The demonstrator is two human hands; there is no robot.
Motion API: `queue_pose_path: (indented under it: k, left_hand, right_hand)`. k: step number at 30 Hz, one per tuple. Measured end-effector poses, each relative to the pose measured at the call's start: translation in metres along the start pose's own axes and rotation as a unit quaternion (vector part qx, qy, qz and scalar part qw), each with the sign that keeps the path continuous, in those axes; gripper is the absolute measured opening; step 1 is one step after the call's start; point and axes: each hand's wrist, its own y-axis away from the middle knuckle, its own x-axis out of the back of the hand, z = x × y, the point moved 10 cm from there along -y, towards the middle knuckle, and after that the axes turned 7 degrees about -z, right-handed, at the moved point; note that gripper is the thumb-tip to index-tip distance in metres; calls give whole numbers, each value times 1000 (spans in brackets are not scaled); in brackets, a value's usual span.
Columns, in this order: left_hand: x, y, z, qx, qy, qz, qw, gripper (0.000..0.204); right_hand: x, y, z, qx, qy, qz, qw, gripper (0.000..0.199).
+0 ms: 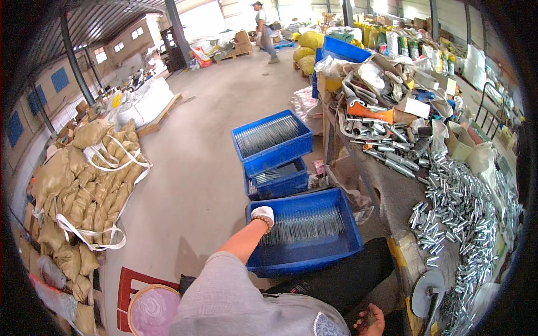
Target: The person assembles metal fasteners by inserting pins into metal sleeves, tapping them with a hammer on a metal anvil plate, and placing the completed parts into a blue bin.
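My left hand (262, 215), in a white glove, reaches down into the near blue plastic crate (305, 259) on the floor, at the left end of a row of thin metal rods (305, 224) lying in it. Whether it grips any rods I cannot tell. My right hand (370, 321) rests low by my lap at the bottom edge, fingers curled around a small dark object. A pile of short shiny metal tubes (457, 215) covers the workbench to my right.
Two more blue crates (273, 140) with rods are stacked beyond the near one. Tan filled sacks (84, 185) lie at left. The cluttered workbench (392, 190) runs along the right. A person (264, 28) walks far off on the concrete floor.
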Motion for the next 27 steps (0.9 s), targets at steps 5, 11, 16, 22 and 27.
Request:
queue_pose_path:
  k: [5, 11, 16, 22, 27]
  left_hand:
    - [125, 68, 49, -45, 129, 232, 963, 26]
    - [261, 242, 140, -299, 316, 417, 798, 27]
    - [291, 347, 273, -570, 322, 364, 663, 16]
    - [297, 400, 375, -595, 160, 415, 669, 29]
    - [296, 382, 400, -561, 86, 356, 742, 44]
  right_hand:
    - [63, 1, 23, 37, 46, 161, 985, 34]
    - [22, 16, -34, 70, 93, 78, 990, 30]
    - [23, 41, -42, 45, 106, 90, 989, 30]
    - [15, 68, -68, 47, 119, 102, 987, 31]
    - [10, 85, -106, 113, 196, 95, 969, 33]
